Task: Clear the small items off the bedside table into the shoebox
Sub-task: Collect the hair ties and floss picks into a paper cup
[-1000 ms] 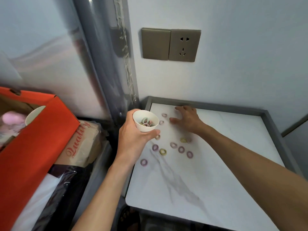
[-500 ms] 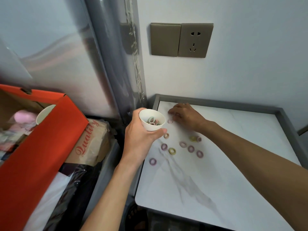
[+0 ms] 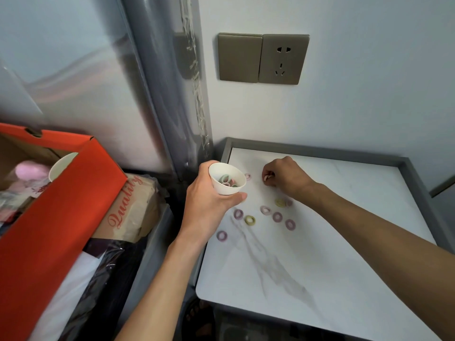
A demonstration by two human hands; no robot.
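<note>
At the far left we see the orange shoebox standing open, with a soft pink thing and the rim of a white cup inside it. Just right of the box, and touching it, lies a brown paper package printed with red script, on top of dark plastic bags. Next comes the left hand, raised at the left edge of the tabletop; its fingers and thumb are wrapped round a small white paper cup, which tilts its mouth toward us and holds a few green and pink rings. A pink ring lies on the white marbled surface just behind the cup. Below the thumb we count more loose rings spread in a loose band across the tabletop: purple ones, pale pink ones and two yellowish ones, none touching either hand. Further right the right hand is near the back left corner of the tabletop, knuckles up, its fingers curled in and pinching a small pale piece at their tips; we cannot tell whether it is a ring. A grey raised rim runs along the back and right side, and on the wall above are a bronze switch and socket.
</note>
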